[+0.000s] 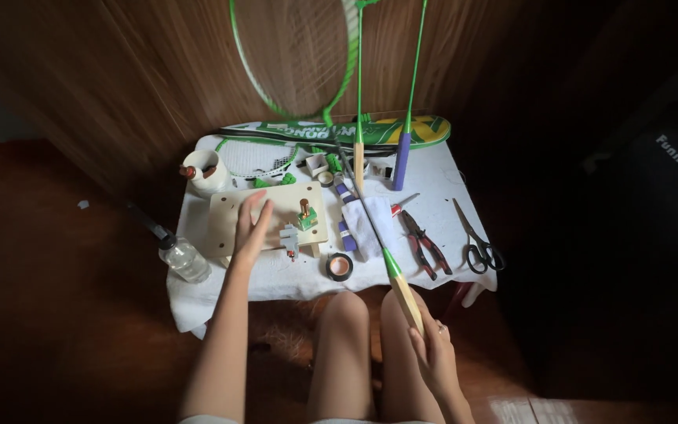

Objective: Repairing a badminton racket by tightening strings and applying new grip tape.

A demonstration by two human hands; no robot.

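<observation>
Right hand (pixel 433 345) grips the racket's wooden handle (pixel 406 297); left hand (pixel 251 228), fingers spread, rests flat on the cream board (pixel 233 206).

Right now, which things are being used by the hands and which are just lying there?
In use:
- left hand on the board
- clamp beside that hand
- right hand holding the racket handle

Lying about:
- scissors
- pliers
- tape roll
- bottle
- cup
- two spare rackets leaning on the wall
</observation>
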